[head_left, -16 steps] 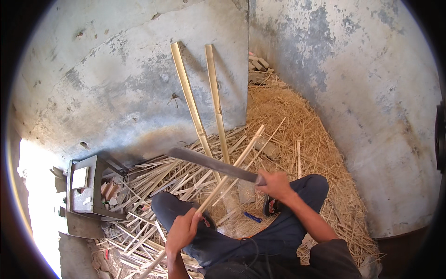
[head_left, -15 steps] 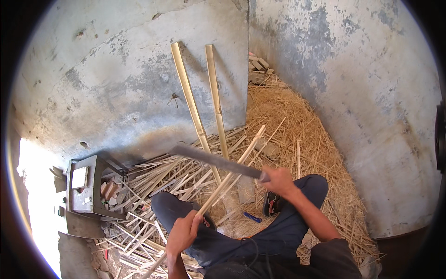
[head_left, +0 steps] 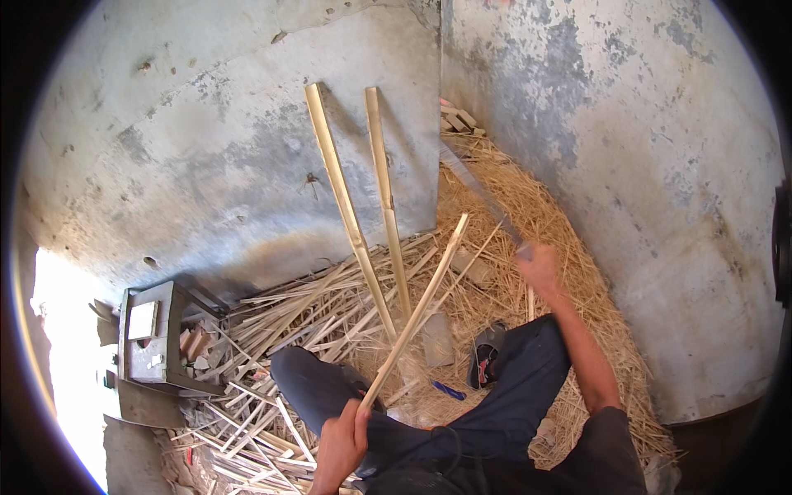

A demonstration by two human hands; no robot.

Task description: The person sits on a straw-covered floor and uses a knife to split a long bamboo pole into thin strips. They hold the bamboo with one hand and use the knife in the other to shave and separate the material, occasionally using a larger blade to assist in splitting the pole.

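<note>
Over straw [head_left: 524, 190], right hand [head_left: 540, 268] gripping blade [head_left: 485, 193] | left hand [head_left: 342, 445] gripping strip [head_left: 427, 289] | shoe [head_left: 487, 358] marking unreadable

I saw dull grey metal on the long knife [head_left: 485, 195], smooth pale wood on the near bamboo strip [head_left: 409, 325], and a glossy sheen on the far bamboo slats [head_left: 337, 177]. The right wall [head_left: 660, 231] looked rough and flaking; the trousers [head_left: 521, 371] were matt cloth.
</note>
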